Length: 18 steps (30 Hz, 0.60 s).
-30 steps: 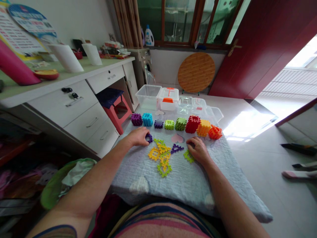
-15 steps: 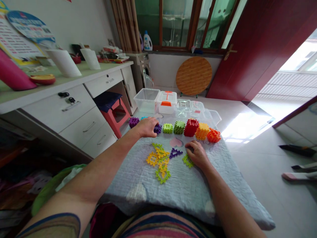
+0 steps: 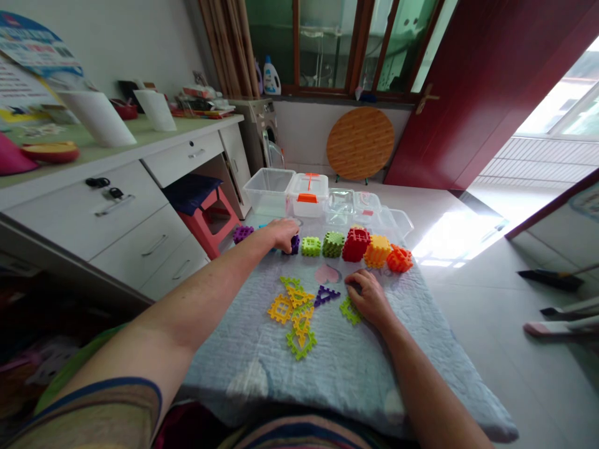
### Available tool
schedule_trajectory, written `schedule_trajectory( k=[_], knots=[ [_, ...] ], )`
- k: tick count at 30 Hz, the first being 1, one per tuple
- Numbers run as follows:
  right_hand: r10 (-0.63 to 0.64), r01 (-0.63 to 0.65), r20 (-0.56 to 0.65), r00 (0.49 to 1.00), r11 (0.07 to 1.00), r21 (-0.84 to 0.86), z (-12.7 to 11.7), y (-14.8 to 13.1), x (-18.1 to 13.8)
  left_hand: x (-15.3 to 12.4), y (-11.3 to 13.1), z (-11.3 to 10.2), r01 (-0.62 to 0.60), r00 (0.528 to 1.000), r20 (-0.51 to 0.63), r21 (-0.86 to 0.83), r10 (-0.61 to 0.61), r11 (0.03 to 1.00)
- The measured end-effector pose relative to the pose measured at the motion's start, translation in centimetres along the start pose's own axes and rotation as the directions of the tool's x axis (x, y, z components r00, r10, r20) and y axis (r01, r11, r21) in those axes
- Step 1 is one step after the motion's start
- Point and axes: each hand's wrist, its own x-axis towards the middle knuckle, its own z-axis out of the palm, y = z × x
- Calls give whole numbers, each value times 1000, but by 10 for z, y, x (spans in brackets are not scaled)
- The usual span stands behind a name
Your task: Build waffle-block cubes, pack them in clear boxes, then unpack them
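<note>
My left hand [image 3: 279, 233] reaches far forward, its fingers curled over a dark purple block [image 3: 294, 244] in a row of coloured cube blocks. The row also holds a purple cube [image 3: 242, 234], two green cubes [image 3: 311, 246] [image 3: 332, 244], a red cube [image 3: 354, 244], a yellow-orange cube [image 3: 377, 251] and an orange cube [image 3: 399, 259]. My right hand [image 3: 368, 297] rests on the pale blue quilt [image 3: 346, 368] with its fingers curled, its thumb side on a green flat piece [image 3: 349, 310]. Loose flat pieces lie between my hands: a yellow piece [image 3: 281, 308], a purple triangle [image 3: 326, 295] and a green frame [image 3: 299, 342].
Clear plastic boxes [image 3: 269, 190], one with an orange-latched lid [image 3: 306, 194], stand behind the blocks. A pink heart patch [image 3: 326, 273] shows on the quilt. A white desk with drawers [image 3: 116, 212] and a red stool [image 3: 203, 218] are on the left. A red door [image 3: 491, 87] stands open on the right.
My left hand took a purple piece from the quilt and moved forward to the dark purple block in the row. My right hand stayed by the green flat piece.
</note>
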Motion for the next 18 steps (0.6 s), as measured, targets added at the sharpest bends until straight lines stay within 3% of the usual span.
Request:
schedule_trajectory(
  k=[9,18],
  knots=[
    [-2,2,-2,1000,1000,2,-1,-2,-1,7,5,1,26,997,74,5,-26,1000],
    [-1,1,3,1000,1000,-7,0,1,0,8,3,8,40,997,61,-19,-39,999]
  ],
)
